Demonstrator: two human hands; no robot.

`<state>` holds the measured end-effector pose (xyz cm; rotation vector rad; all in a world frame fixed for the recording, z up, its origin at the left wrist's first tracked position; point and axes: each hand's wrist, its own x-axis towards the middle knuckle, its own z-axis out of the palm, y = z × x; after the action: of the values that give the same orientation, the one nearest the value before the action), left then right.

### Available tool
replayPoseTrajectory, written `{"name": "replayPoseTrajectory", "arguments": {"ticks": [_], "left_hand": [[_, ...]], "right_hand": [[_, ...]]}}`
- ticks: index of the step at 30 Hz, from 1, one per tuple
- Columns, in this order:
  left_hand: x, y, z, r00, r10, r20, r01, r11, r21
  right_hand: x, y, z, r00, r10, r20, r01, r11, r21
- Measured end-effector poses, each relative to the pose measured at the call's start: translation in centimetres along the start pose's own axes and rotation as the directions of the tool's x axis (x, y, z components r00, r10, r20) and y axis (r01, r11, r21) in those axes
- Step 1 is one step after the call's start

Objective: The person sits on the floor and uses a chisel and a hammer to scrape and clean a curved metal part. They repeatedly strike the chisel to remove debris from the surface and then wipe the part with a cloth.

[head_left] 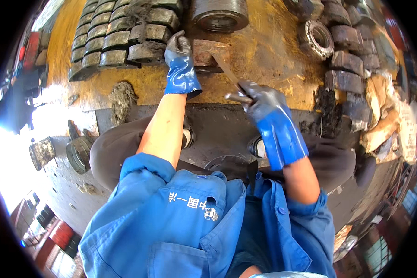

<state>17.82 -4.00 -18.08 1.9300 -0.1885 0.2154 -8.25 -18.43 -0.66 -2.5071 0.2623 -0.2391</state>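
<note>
While gripped on the rusty block, left hand; right hand beside it, clenching a thin blade

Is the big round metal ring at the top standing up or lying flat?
Lying flat. The big metal ring rests on the yellow table, its round hole facing up.

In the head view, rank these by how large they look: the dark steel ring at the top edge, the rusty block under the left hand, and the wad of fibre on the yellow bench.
1. Dark steel ring, cut off by the frame.
2. Rusty block, partly covered by the left hand.
3. Wad of fibre.
Ring and block look close in size; the ranking is unsure.
</note>
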Motion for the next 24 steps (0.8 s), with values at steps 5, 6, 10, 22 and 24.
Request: {"name": "replayPoseTrajectory", "arguments": {"ticks": [5, 6, 10, 22, 24], "left_hand": [[-1.1, 3.5, 0.1, 0.906, 0.316, 0.283, -0.401, 0.855, 0.330], [-0.9, 2.8, 0.4, 0.902, 0.327, 0.283, -0.410, 0.854, 0.321], [-0.9, 3.0, 0.3, 0.916, 0.361, 0.176, -0.399, 0.867, 0.298], [-1.7, 3.3, -0.3, 0.827, 0.449, 0.338, -0.562, 0.638, 0.527], [-1.6, 3.2, -0.1, 0.837, 0.428, 0.341, -0.546, 0.701, 0.459]], "right_hand": [[1.7, -1.2, -0.8, 0.966, 0.122, 0.227, -0.066, 0.969, -0.239], [2.1, -1.2, -0.7, 0.958, 0.157, 0.241, -0.073, 0.944, -0.323], [2.0, 0.5, 0.9, 0.840, 0.378, 0.390, -0.363, 0.925, -0.116], [-0.5, 7.7, -1.5, 0.798, 0.571, 0.191, -0.602, 0.768, 0.219], [-1.2, 8.2, 0.3, 0.781, 0.583, 0.222, -0.623, 0.711, 0.326]]}}
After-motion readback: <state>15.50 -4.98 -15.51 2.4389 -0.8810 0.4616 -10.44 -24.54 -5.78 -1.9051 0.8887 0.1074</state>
